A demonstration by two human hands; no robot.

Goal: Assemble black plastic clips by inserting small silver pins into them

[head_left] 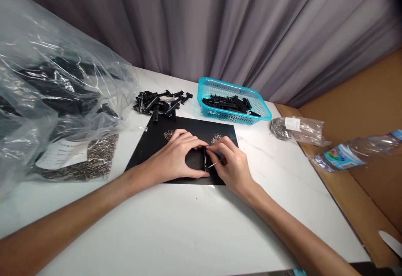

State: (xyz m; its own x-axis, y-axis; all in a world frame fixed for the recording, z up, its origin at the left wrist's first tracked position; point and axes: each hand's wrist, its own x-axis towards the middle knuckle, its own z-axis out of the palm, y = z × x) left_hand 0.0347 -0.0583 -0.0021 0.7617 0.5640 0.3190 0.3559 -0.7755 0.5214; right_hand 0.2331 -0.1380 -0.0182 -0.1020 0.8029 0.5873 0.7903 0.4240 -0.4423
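Note:
My left hand (pixel 179 155) grips a narrow black plastic part (pixel 205 161) by its two ends, thumb at the near end and fingers at the far end. The part stands over a black mat (pixel 141 154). Close on its right, my right hand (pixel 234 165) is closed, with a thin pale rod (pixel 215 163) sticking out of its fingers toward the part. Its thumb and index fingertips are at the part's far end; whether they pinch a small piece there I cannot tell. Small metal pieces lie in a left pile (pixel 168 135) and a right pile (pixel 216 138) on the mat.
Behind the mat lie loose black parts (pixel 161 103) and a blue basket (pixel 234 119) holding more. Large clear plastic bags (pixel 78 75) and a bag of metal pieces (pixel 100 158) fill the left. At right are a small bag (pixel 281 128) and a plastic bottle (pixel 342 157).

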